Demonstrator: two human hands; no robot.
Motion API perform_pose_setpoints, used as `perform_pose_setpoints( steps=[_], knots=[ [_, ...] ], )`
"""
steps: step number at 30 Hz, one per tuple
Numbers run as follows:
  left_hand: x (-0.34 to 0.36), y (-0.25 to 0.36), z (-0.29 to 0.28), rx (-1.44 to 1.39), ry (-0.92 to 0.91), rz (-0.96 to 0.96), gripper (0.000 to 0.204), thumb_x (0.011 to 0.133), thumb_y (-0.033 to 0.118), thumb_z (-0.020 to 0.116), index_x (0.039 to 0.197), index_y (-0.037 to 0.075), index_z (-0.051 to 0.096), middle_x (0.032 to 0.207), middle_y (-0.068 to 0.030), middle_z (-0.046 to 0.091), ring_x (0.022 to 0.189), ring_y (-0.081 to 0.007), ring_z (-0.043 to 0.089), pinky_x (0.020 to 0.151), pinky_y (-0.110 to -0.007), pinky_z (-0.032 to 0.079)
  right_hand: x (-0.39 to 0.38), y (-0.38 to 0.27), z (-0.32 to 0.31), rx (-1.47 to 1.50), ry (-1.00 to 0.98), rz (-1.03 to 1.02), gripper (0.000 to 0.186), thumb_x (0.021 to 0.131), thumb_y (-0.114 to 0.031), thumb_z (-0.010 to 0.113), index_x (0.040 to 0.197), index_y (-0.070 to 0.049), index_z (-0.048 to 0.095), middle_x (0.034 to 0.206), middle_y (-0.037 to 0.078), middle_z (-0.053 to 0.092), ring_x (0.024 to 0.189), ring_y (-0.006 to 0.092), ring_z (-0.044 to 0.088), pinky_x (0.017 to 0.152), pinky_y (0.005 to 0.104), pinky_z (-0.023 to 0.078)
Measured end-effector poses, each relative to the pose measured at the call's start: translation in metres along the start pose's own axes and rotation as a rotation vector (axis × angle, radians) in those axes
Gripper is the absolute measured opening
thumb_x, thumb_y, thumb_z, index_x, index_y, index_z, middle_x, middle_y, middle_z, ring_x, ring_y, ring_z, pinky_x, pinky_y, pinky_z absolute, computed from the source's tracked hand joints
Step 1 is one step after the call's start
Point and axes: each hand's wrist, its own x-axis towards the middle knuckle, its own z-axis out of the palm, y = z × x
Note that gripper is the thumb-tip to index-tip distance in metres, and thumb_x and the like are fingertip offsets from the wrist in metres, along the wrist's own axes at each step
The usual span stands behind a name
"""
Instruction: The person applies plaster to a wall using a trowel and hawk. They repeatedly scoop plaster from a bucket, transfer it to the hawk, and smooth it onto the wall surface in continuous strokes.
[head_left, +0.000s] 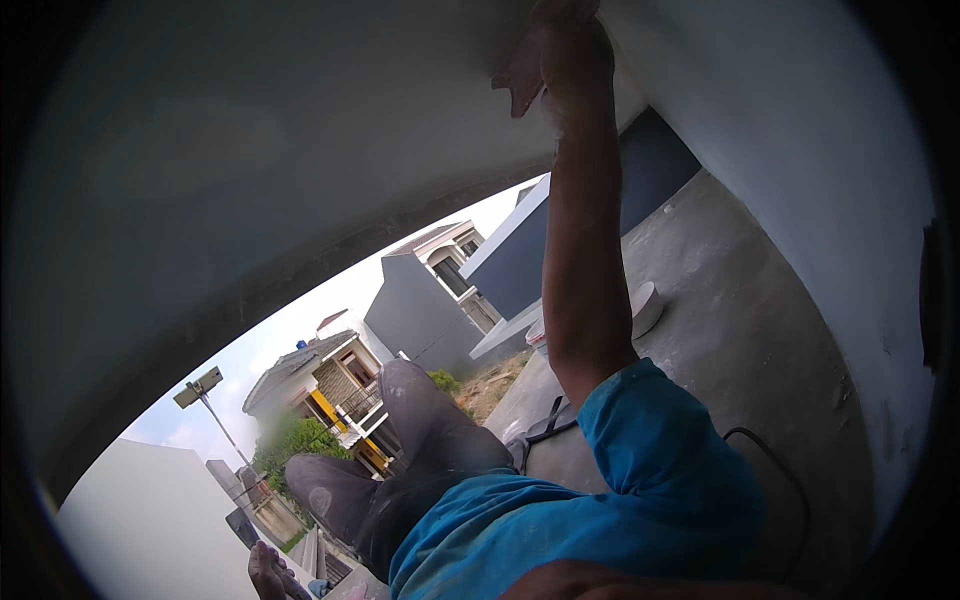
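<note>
My right hand is raised at the top, fingers closed around a thin reddish-brown piece against the grey underside of an overhang. Its forearm runs up from a blue short sleeve. My left hand is low at the bottom left, dusty and partly cut off by the lower edge, its fingers loosely extended. My bent knees in dusty dark trousers show in the middle, beside the opening to outside.
A pale wall curves down the right to a concrete floor, with a white round container, a black strap and a cable. Beyond the opening are houses, a grey wall, a lamp pole and shrubs.
</note>
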Motion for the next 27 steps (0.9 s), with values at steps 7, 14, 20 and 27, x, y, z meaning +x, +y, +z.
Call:
perform_pose_setpoints(
  steps=[7,14,20,27],
  knots=[
    [0.003,-0.002,-0.009,0.020,0.036,-0.008,0.036,0.101,0.039,0.053,0.090,0.006,0.058,0.055,-0.0025,0.047,0.047,-0.0148,0.045,0.050,-0.030,0.040,-0.058,-0.069,0.038,-0.085,-0.220,-0.035,0.062,0.087,-0.002,0.040,0.149,-0.003,0.037,0.110,0.015,0.064,0.080,0.0150,0.060,0.071,0.0313,0.052],
    [0.001,-0.007,-0.013,0.010,0.061,-0.019,0.036,0.101,0.039,0.052,0.090,0.005,0.059,0.053,-0.0031,0.047,0.047,-0.0157,0.046,0.051,-0.031,0.041,-0.063,-0.082,0.026,0.504,-0.898,-0.013,0.059,0.096,-0.012,0.041,0.153,-0.001,0.030,0.102,0.013,0.064,0.077,0.0139,0.061,0.071,0.0300,0.054],
    [0.006,0.020,-0.019,0.015,0.065,0.044,0.037,0.101,0.039,0.052,0.091,0.004,0.060,0.052,-0.0036,0.047,0.047,-0.0165,0.046,0.052,-0.032,0.041,-0.005,0.040,-0.029,-0.421,-0.036,-0.254,0.055,0.104,-0.031,0.040,0.151,-0.002,0.033,0.142,0.020,0.046,0.124,0.0331,0.054,0.099,0.0399,0.049],
    [-0.003,0.017,-0.011,-0.074,0.250,0.049,0.038,0.101,0.038,0.052,0.091,0.003,0.061,0.050,-0.0042,0.047,0.046,-0.0174,0.046,0.053,-0.033,0.041,0.043,0.047,-0.040,-0.242,0.022,-0.121,0.050,0.103,-0.034,0.041,0.141,-0.001,0.041,0.124,0.018,0.057,0.114,0.0308,0.059,0.094,0.0421,0.049]
  ],
)
